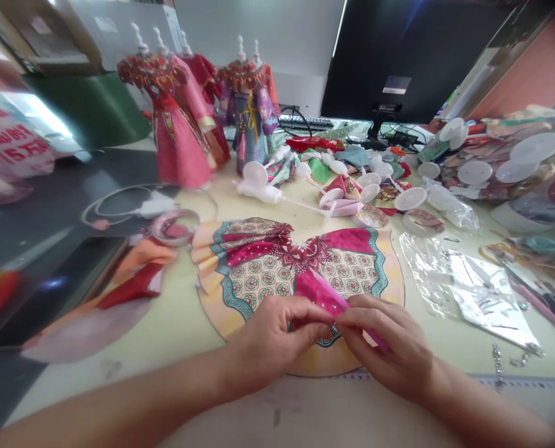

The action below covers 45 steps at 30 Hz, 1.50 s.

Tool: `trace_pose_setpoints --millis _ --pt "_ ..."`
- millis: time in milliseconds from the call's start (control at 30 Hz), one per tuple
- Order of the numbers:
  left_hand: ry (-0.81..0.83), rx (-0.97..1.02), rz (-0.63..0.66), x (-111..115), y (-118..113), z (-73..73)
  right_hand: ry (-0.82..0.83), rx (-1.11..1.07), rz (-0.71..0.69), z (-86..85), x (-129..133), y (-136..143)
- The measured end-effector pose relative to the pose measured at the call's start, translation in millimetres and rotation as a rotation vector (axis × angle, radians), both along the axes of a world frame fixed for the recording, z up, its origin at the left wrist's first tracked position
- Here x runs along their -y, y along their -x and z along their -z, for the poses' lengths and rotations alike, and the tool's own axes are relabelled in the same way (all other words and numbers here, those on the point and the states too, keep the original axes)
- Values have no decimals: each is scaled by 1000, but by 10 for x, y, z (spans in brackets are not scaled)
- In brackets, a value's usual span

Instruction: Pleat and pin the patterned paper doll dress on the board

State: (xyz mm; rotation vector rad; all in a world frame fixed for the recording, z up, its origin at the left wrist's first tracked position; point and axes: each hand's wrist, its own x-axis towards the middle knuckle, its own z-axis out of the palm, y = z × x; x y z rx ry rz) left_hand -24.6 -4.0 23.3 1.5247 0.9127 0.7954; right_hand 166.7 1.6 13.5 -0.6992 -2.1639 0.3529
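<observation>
A round patterned doll skirt (259,277) with magenta panels, teal borders and a cream outer edge lies spread on the pale table. Above its lower middle, a narrow pink ribbon (330,291) runs between my hands. My left hand (282,333) pinches with thumb and forefinger at the ribbon's edge. Beside it, its fingertips almost touching the left ones, my right hand (384,339) is closed round the ribbon, which passes under its fingers and shows again near the palm.
Dressed doll forms (179,137) stand at the back left. Doll parts and fabric pieces (347,180) are heaped before a monitor (399,56). Left are a phone (63,289), orange and red cloth (132,274) and a tape roll (175,227). Right lie a silvery sheet (492,298) and plastic bags (429,267).
</observation>
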Motion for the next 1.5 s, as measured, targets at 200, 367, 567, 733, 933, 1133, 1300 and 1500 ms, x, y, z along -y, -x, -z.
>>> trace_pose_setpoints --millis 200,367,567,733,933,1133,1300,1500 --pt "-72 6 -14 9 -2 20 39 -23 -29 1 -3 17" --pt "-147 -4 6 -5 9 35 76 -50 -34 9 -2 21" --pt "-311 -53 27 -18 21 49 181 -23 -50 40 -8 -6" --pt "-510 -125 68 -24 36 59 219 1 -62 32 7 -16" --pt "-694 -229 93 -1 45 89 257 3 -92 24 8 -2" --pt "-380 -136 -6 -4 27 3 300 -13 -88 -23 11 -16" --pt "36 -79 -31 -43 48 -74 213 -108 -34 -101 26 -13" --pt "240 104 -49 -88 58 -21 149 -151 0 -187 6 -27"
